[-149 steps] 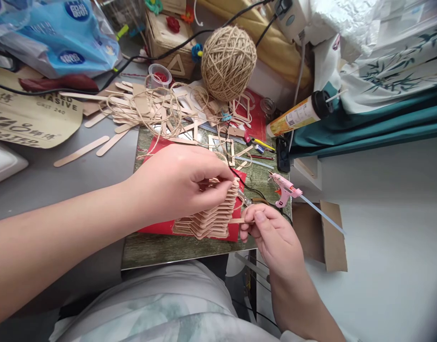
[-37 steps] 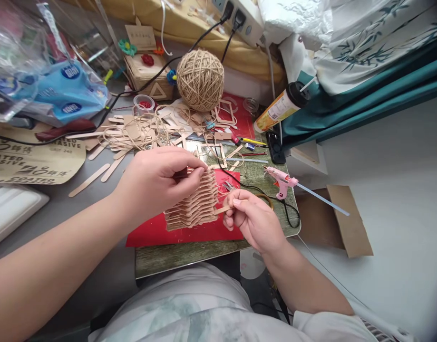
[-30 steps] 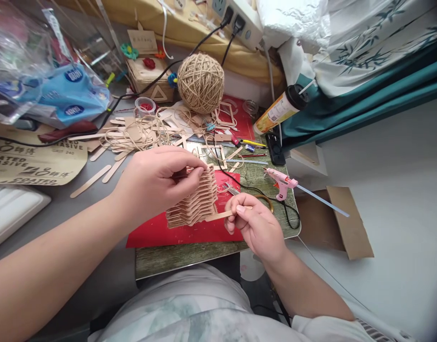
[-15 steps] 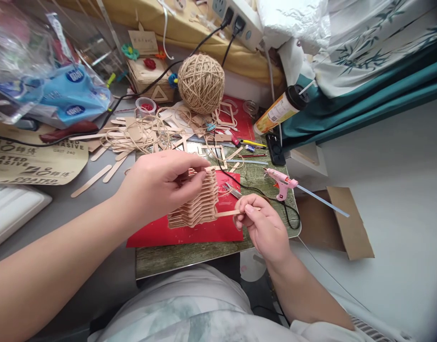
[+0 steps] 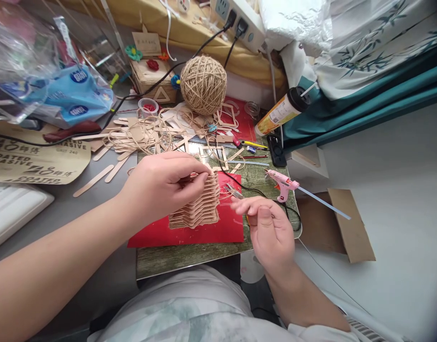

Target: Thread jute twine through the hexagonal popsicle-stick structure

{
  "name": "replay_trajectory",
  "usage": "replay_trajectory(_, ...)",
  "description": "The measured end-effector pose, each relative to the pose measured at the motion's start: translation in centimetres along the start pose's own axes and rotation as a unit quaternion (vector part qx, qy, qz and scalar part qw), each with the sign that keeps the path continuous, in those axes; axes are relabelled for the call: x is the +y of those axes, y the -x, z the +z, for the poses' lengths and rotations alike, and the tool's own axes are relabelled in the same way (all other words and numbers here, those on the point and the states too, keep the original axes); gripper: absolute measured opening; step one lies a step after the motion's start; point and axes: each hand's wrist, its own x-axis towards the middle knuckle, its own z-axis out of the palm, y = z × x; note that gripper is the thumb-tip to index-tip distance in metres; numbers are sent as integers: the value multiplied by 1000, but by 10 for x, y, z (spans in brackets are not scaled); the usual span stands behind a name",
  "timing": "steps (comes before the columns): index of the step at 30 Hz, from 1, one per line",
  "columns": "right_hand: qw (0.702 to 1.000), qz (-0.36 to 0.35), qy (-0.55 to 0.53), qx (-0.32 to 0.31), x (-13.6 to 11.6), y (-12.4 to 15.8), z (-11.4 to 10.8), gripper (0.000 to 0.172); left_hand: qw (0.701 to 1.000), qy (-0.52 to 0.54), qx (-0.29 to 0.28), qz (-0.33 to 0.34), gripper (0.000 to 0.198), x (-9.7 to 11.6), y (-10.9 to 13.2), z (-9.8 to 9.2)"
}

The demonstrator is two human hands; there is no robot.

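A stepped stack of wooden craft sticks stands on a red sheet. My left hand reaches over its top, thumb and fingertips pinched together at the upper edge. The hand covers the stack's upper left part. To the right of the stack, my right hand is raised above the table edge, thumb bent against the fingers, fingertips pointing left. What it holds, if anything, is hidden. Just beyond those fingertips lies a metal-bladed tool; a bit of orange shows beneath the hand.
A pink glue gun with its glue stick rests at the right table edge, its cord looping nearby. Behind are a ball of twine, loose craft sticks, a drink cup and a phone. Sandpaper lies left.
The craft stick that stretched from my right hand to the stack no longer shows. My right hand has turned and shifted slightly right and away from the stack. The left hand stays nearly still.
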Motion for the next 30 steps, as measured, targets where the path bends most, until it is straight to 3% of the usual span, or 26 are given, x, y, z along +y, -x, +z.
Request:
replay_trajectory(2, 995, 14, 82, -49, -2, 0, 3, 25, 1000, -4, -2, -7, 18, 1, 0, 0)
replay_trajectory(5, 963, -22, 240, -119, -2, 0, 8, 6, 1000, -11, -4, -11, 17, 3, 0, 0)
replay_trajectory(8, 940, -92, 304, -121, 0, 0, 16, 7, 1000, -16, -7, -13, 16, 4, 1, 0)
replay_trajectory(12, 930, -127, 326, -116, 0, 0, 24, 6, 1000, -18, -12, -19, 17, 5, 1, -1)
replay_trajectory(16, 926, -102, 341, -123, -3, 1, 25, 7, 1000, -22, -7, -21, 17, 6, 1, 0)
replay_trajectory(23, 902, -100, 381, -179, 3, -1, 25, 11, 1000, -23, 0, -10, 14, 5, 2, 1)
replay_trajectory(30, 931, -78, 287, -213, -1, 0, 18, 12, 999, -35, 5, -32, 12, 8, 1, -3)
